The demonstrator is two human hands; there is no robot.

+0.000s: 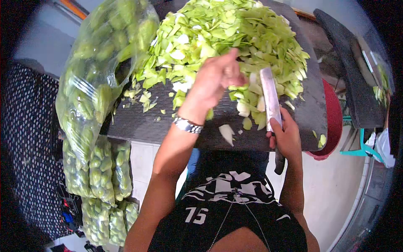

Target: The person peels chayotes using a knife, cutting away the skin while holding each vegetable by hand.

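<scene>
My right hand (287, 136) closed round knife (270, 98) at 4 o'clock, blade toward 12. Should feel stiff, light; best hold: dark handle (279, 163). Left hand (216, 80) at centre, blurred, perhaps half-curled; can't tell if gripping. Slices (235, 27) heaped on counter (163, 126), 12 o'clock: likely crisp, slippery, easiest scooped from beneath.

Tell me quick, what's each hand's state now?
Left hand: fingers partly curled, over the sliced pile; whether it holds anything can't be told.
Right hand: closed on the knife.
</scene>
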